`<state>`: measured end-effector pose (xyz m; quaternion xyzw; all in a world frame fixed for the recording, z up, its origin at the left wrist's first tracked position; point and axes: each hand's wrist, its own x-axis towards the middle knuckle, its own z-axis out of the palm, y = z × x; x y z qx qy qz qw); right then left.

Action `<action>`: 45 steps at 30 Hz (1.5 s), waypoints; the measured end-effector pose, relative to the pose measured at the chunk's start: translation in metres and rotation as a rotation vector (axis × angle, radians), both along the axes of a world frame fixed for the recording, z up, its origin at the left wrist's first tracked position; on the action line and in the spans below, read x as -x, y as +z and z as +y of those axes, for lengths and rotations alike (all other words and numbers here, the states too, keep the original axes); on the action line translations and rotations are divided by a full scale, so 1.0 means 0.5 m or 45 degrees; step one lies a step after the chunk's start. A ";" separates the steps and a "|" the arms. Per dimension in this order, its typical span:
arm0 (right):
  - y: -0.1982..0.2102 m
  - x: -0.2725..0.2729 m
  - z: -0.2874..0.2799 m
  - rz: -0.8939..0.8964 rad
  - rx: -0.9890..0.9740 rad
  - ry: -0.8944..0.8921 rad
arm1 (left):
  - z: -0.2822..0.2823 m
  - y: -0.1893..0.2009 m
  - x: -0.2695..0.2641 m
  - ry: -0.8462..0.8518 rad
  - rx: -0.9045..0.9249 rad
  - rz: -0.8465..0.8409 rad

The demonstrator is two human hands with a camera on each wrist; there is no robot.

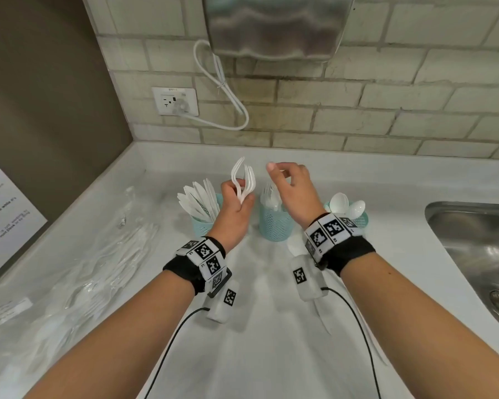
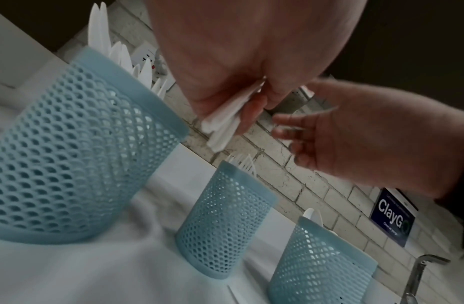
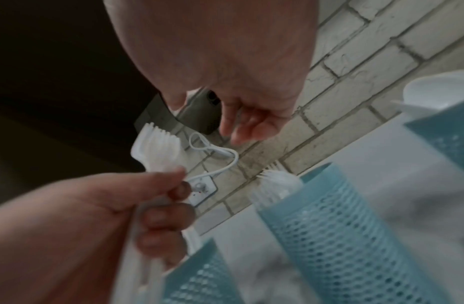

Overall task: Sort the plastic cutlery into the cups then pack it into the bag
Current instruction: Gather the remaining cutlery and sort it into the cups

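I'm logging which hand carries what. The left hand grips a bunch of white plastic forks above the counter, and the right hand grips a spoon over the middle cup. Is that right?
Not quite. The left hand does grip the forks, but the right hand holds nothing: the right wrist view shows its fingers loosely curled and bare. The head view places it above the middle cup.

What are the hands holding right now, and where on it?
Left hand grips a bunch of forks by the handles, tines up. Right hand holds nothing, fingers loosely curled above the middle cup.
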<state>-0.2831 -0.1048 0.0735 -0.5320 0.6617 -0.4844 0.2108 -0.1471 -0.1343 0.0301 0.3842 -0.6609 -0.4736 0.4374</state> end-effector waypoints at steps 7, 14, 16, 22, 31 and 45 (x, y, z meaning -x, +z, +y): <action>0.002 -0.039 0.010 -0.251 -0.013 0.215 | 0.012 0.008 0.016 -0.059 0.012 0.096; 0.045 0.001 0.007 -0.371 0.177 0.008 | 0.011 0.004 0.012 -0.055 -0.055 0.019; 0.054 0.025 -0.006 -0.301 0.295 -0.109 | 0.012 0.005 0.013 -0.043 -0.068 0.007; 0.007 0.051 -0.013 -0.012 0.156 -0.196 | 0.006 -0.009 0.023 -0.029 -0.163 0.116; -0.017 0.026 0.021 0.075 -0.077 -0.155 | 0.011 -0.017 0.041 -0.042 0.084 -0.068; 0.060 0.033 0.022 -0.523 0.194 -0.191 | 0.016 -0.030 0.064 -0.057 -0.089 -0.044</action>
